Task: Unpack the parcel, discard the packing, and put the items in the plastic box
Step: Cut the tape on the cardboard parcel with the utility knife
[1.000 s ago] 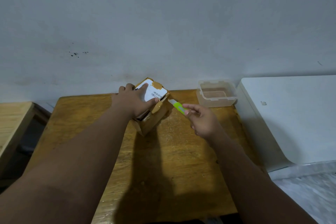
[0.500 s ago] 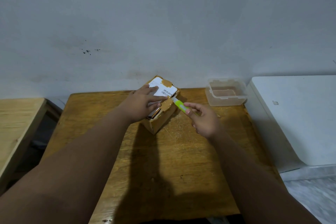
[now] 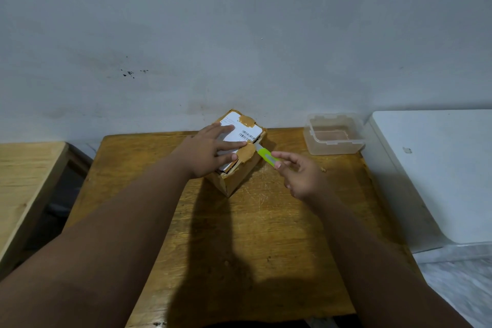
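Your right grip (image 3: 298,176) pinches the green knife (image 3: 267,157) at the parcel (image 3: 237,176); your left (image 3: 210,154) lies spread on it. Parcel still taped; plastic box (image 3: 334,145) right of it empty.

Dim light, soft shadows, wide-angle bowing

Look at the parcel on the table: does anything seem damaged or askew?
Yes. The cardboard parcel sits skewed, corner toward the person; its top edge is torn and the brown tape wrinkled and lifting, beside the green cutter.
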